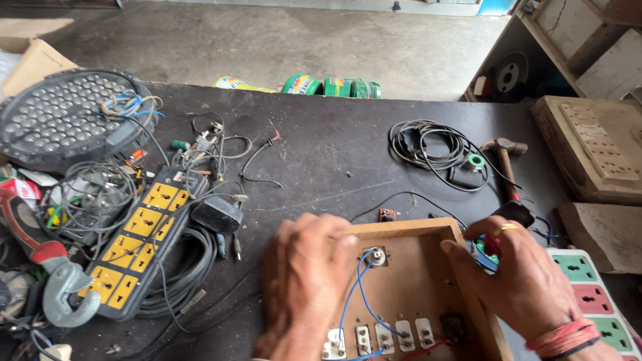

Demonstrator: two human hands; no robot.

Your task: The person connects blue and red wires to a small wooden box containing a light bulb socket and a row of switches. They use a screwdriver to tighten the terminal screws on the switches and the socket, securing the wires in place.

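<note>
I take the wooden box (pixel 428 281) as my landmark; it lies open side up at the near edge of the dark table (pixel 321 147), so its back wiring faces me. My left hand (pixel 304 281) rests over the box's left rim, fingers curled down on the top-left corner, which I judge pins the box flat. I cannot tell whether those fingers pinch anything beneath them. My right hand (pixel 525 281) sits at the box's right wall, fingers bent around a small green and blue part (pixel 483 249) just outside that wall; it looks gripped, though the hand hides most of it.

Inside the box, a round fitting (pixel 377 257) sits near the upper middle, and blue wires (pixel 358 294) run from it down to a row of white switch backs (pixel 384 336) along the near side. A small dark board (pixel 386 214) lies just beyond the box's far rim.

Left of the box lies a yellow power strip (pixel 137 244) on coiled grey cable, with a black adapter (pixel 215 214) beside it. Further left are a round LED lamp (pixel 63 117) and a red-handled tool (pixel 30 237). Beyond the box to the right lie a black cable coil (pixel 428 147) and a hammer (pixel 508 170), both within reach of the right hand. Right of the box, touching nothing I hold, is a white socket strip (pixel 592 297) with green and red faces.
</note>
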